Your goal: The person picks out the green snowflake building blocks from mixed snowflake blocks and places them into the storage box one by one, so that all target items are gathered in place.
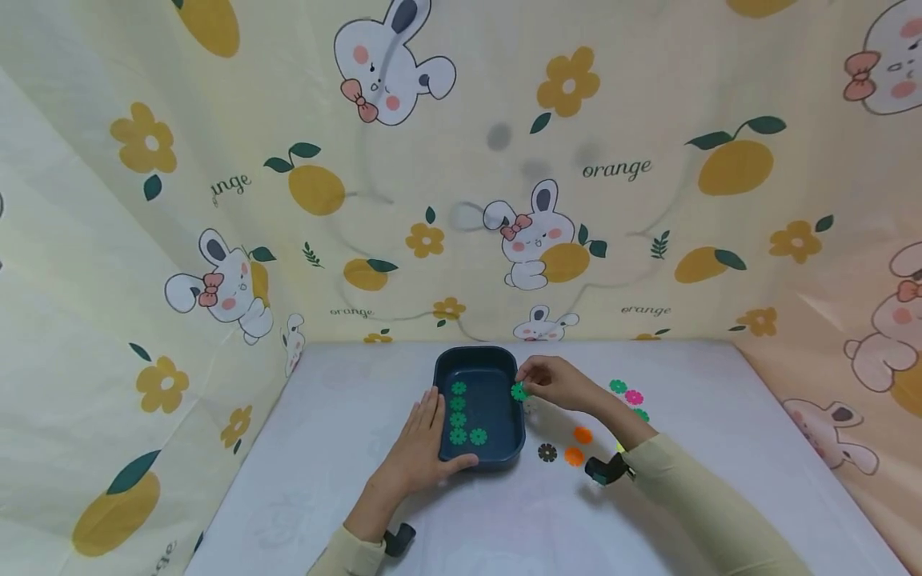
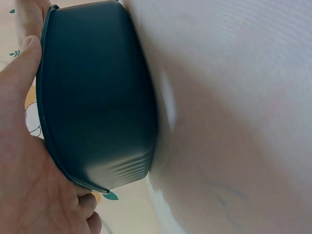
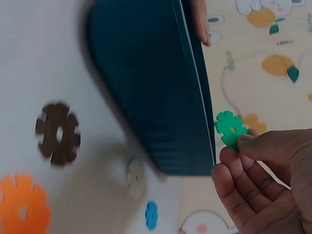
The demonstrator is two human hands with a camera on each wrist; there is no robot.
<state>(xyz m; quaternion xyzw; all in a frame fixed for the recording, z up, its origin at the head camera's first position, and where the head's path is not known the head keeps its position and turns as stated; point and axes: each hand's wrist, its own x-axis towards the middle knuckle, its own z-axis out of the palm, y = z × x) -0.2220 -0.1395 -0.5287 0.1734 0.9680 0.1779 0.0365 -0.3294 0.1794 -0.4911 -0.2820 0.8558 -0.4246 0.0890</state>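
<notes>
A dark blue rectangular tray [image 1: 497,420] stands in the middle of the table. My left hand [image 1: 418,448] lies along its left side with straight fingers, the thumb over the front rim. Inside the tray, several green flower-shaped discs [image 1: 458,419] form an L along the left and front. Between thumb and fingertips my right hand [image 1: 558,384] pinches another green flower-shaped disc [image 3: 230,127], held over the tray's right rim. The left wrist view has the tray's outer wall [image 2: 92,92], with the palm against its rim.
To the right of the tray lie a dark brown disc [image 1: 547,453], orange discs [image 1: 574,457], a pale disc [image 3: 135,176] and a blue one [image 3: 151,215]. Farther right are a pink disc [image 1: 634,397] and green discs [image 1: 618,386]. A patterned curtain [image 1: 446,264] encloses the white table.
</notes>
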